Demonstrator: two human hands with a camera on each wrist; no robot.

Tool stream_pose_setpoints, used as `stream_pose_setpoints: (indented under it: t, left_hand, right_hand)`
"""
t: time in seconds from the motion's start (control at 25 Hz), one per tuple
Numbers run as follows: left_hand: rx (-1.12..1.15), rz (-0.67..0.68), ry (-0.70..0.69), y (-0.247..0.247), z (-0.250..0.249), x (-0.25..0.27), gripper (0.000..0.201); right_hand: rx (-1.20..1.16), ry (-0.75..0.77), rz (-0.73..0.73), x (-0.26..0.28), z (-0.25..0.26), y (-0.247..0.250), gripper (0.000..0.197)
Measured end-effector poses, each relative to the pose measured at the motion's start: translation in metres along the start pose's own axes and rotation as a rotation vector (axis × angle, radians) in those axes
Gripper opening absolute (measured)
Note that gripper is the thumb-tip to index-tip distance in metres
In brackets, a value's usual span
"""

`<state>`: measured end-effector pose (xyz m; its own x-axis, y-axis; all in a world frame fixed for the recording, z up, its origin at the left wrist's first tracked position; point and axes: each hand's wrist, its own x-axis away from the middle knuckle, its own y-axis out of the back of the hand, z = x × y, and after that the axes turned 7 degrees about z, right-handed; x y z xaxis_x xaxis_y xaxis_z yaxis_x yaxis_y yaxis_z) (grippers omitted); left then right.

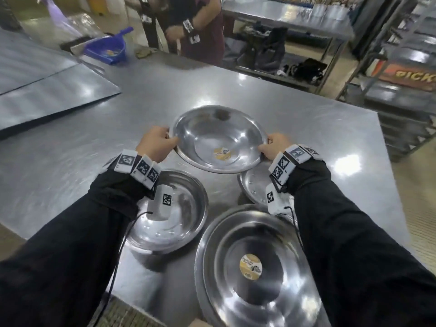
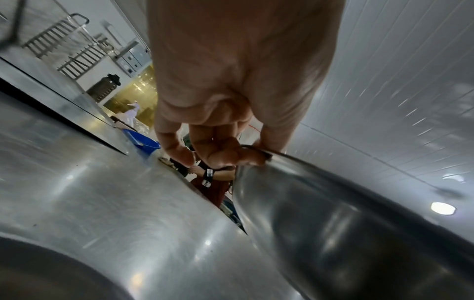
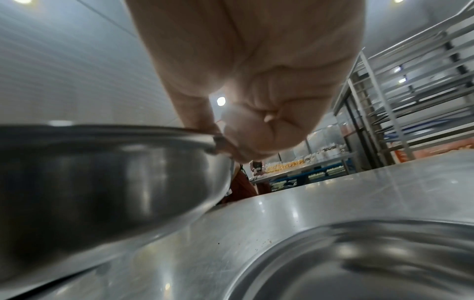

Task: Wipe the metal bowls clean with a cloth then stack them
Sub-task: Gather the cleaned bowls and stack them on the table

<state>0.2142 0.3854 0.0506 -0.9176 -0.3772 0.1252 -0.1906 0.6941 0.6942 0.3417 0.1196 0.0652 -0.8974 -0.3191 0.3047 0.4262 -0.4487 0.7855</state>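
A wide metal bowl point(image 1: 219, 138) with a round yellow sticker inside hangs a little above the steel table point(image 1: 318, 128), tilted toward me. My left hand point(image 1: 157, 142) pinches its left rim and my right hand point(image 1: 273, 146) pinches its right rim. The left wrist view shows the fingers curled under the rim of that bowl point(image 2: 333, 213); the right wrist view shows the same grip on the bowl point(image 3: 102, 172). Nearer me rest a plain bowl point(image 1: 169, 215) at the left, a small bowl point(image 1: 253, 185) under my right wrist, and a large stickered bowl point(image 1: 252, 270). No cloth shows.
A blue scoop point(image 1: 111, 49) sits at the table's far left beside a raised steel sheet point(image 1: 47, 86). Another person in a maroon top point(image 1: 200, 31) stands across the table. Metal racks point(image 1: 405, 79) and a shelf table point(image 1: 290, 27) stand beyond.
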Motion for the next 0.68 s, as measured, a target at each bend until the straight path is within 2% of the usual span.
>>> stream_pose_setpoints:
  t: [0.2,0.36,0.48,0.6,0.68]
  left_hand:
    - [0.057,0.109,-0.163,-0.015,-0.01,0.11,0.022]
    - [-0.071,0.174,-0.258,-0.042,0.008,0.184,0.024]
    - [-0.15,0.2,-0.288,-0.057,0.02,0.222,0.02]
    - [-0.137,0.265,-0.285,-0.068,0.03,0.236,0.02]
    - [-0.16,0.281,-0.293,-0.075,0.033,0.239,0.021]
  right_hand:
    - [-0.028,-0.101,-0.134,0.153,-0.033,-0.012,0.013]
    - [-0.042,-0.208,-0.16,0.242,-0.064,-0.042,0.018]
    - [-0.055,-0.283,-0.137,0.288,-0.083,-0.068,0.026]
    - [-0.016,-0.301,-0.146,0.308,-0.102,-0.089,0.034]
    - [-0.005,-0.31,-0.193,0.314,-0.112,-0.099,0.028]
